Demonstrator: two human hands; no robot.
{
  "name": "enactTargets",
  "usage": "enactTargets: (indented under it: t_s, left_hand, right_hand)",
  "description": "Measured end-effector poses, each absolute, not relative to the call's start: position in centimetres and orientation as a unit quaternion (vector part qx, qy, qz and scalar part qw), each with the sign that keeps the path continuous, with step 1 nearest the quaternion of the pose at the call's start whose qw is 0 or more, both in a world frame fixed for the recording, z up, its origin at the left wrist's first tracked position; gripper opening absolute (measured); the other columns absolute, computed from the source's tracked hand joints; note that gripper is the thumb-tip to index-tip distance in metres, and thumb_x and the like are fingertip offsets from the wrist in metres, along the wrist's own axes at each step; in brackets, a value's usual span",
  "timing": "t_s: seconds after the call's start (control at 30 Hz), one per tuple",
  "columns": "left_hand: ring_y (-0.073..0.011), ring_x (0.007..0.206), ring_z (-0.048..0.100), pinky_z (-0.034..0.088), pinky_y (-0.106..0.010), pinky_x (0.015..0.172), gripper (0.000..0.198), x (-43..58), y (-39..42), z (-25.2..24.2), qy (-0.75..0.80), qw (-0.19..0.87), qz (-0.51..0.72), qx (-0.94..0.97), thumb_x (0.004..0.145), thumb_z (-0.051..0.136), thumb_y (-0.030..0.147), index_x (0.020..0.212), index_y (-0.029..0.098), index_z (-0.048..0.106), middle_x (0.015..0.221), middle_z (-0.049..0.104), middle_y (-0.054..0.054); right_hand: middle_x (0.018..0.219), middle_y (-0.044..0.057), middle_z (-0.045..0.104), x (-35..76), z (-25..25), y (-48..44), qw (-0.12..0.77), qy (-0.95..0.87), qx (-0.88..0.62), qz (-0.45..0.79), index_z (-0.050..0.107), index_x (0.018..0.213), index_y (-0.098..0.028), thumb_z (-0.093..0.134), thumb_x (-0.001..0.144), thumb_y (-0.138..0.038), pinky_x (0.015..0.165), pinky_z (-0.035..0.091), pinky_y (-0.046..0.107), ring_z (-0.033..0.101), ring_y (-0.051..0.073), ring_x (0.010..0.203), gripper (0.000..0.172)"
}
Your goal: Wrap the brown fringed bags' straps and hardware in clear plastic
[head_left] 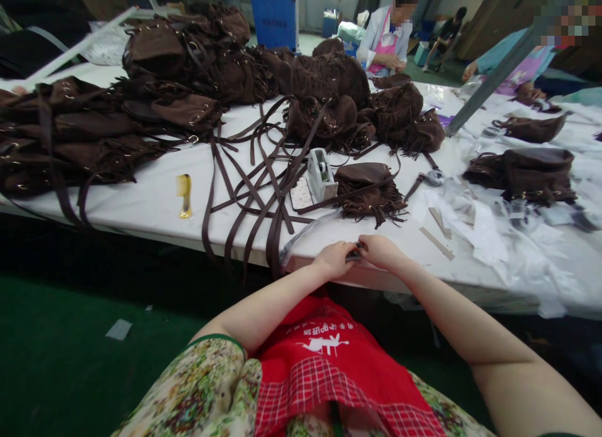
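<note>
At the table's front edge my left hand and my right hand meet, both closed. Between their fingertips they pinch a small dark piece; most of it is covered by the fingers, so its kind does not show. A strip of clear plastic film lies just beyond my left hand. Behind my hands sits a small brown fringed bag. Left of that bag stand a grey tape dispenser and a phone in a patterned case.
Long brown straps fan over the table and hang off its front. Brown bags are heaped at the back left. A yellow comb lies left. A slanted metal pole rises at right. Co-workers are across the table.
</note>
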State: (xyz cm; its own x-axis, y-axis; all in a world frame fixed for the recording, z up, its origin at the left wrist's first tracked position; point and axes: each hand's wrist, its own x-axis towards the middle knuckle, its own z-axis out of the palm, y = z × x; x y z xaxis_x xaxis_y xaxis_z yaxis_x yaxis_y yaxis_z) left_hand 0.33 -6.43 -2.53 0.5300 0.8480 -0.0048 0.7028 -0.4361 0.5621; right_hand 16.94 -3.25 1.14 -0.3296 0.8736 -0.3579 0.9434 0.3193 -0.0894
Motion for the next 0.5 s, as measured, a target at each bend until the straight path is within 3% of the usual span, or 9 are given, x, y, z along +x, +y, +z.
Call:
enactTargets:
  t_s: [0.17, 0.33, 0.5]
  left_hand:
    - [-0.0199, 0.091, 0.062, 0.048, -0.03, 0.084, 0.02, -0.7, -6.7, -2.7, 0.48, 0.255, 0.123, 0.83, 0.088, 0.049, 0.032, 0.097, 0.019, 0.062, 0.096, 0.064, -0.006]
    - [-0.02, 0.093, 0.061, 0.049, -0.03, 0.084, 0.02, 1.1, -7.7, -3.2, 0.545, 0.236, 0.142, 0.792, 0.09, 0.045, 0.027, 0.097, 0.016, 0.06, 0.099, 0.064, -0.008]
    - [-0.0197, 0.091, 0.061, 0.049, -0.03, 0.081, 0.022, 0.7, -8.1, -2.7, 0.531, 0.233, 0.136, 0.803, 0.089, 0.048, 0.032, 0.104, 0.019, 0.058, 0.1, 0.063, -0.006]
  right_hand:
    - [0.099, 0.011, 0.068, 16.5, 2.1, -3.3, 0.126, 0.891, 0.427, -0.084, 0.063, 0.096, -0.02, 0.041, 0.09, -0.023, 0.074, 0.039, 0.028, 0.063, 0.022, 0.091, 0.023]
    - [0.089, 0.014, 0.07, 15.8, 0.8, -3.1, 0.118, 0.777, 0.599, -0.155, 0.06, 0.104, -0.012, 0.048, 0.087, -0.04, 0.063, 0.039, 0.027, 0.065, 0.023, 0.078, 0.034]
    - [0.091, 0.013, 0.07, 15.5, 0.5, -3.5, 0.118, 0.794, 0.577, -0.15, 0.057, 0.105, -0.015, 0.046, 0.087, -0.026, 0.062, 0.037, 0.026, 0.065, 0.022, 0.078, 0.024]
